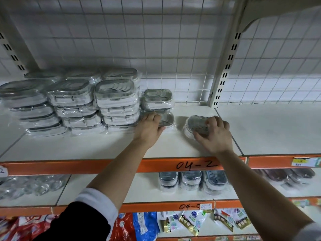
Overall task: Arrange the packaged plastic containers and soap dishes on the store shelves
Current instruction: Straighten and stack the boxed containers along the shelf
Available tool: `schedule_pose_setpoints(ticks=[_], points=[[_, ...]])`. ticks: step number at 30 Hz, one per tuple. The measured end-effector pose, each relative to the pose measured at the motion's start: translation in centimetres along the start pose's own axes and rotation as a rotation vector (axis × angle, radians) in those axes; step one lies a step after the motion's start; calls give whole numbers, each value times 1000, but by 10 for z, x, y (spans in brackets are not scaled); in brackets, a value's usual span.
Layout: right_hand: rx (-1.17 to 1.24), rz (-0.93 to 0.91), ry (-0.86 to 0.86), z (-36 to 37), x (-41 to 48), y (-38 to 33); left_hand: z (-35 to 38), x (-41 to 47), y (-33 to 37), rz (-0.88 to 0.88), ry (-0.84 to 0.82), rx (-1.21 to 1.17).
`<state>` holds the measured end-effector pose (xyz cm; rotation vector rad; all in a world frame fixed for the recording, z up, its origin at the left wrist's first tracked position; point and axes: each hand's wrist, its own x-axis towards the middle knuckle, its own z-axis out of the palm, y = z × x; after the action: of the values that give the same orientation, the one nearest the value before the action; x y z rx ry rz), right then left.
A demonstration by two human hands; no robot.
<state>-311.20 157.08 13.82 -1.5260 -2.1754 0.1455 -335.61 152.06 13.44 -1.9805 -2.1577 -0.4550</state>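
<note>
The white shelf [269,129] fills most of my view, its orange front edge marked "04-2" [196,165]. A wire grid [173,40] backs it, and a slotted post [225,66] stands at the rear right of centre. On the left half of the shelf sit the containers [114,98], wrapped in clear film and stacked several high in rows that run back to the grid. Below is the lower shelf [139,188], where three small stacks of wrapped dishes [191,181] stand side by side. Bright packets [191,221] hang under that.

Both my arms reach up over the orange edge. My left hand [149,126] holds the left dish [167,119], which lies on the shelf just beside the containers; my fingers [153,116] curl over its left end and my thumb sits on its near side. The rear dish [158,97] stands right behind it, near the grid. My right hand [215,134] grips the right dish [196,123], fingers spread and bent over its grey lid, thumb hooked on the near edge. That dish rests on the shelf a little apart from the left dish, in front of the post.
</note>
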Motion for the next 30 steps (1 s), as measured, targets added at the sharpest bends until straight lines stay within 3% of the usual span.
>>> schedule_pose_setpoints(ticks=[12,20,25,30], points=[[4,-26,-47,5,3,4,-12,-20,-5,46,-64,-33],[252,86,194,9,18,-14,-19,-70,-16,16,248,-143],[311,-80,270,11,55,-57,-18,-76,-12,-33,346,-160],[308,-222,248,13,103,-102,-16,-74,-13,-54,308,-170]])
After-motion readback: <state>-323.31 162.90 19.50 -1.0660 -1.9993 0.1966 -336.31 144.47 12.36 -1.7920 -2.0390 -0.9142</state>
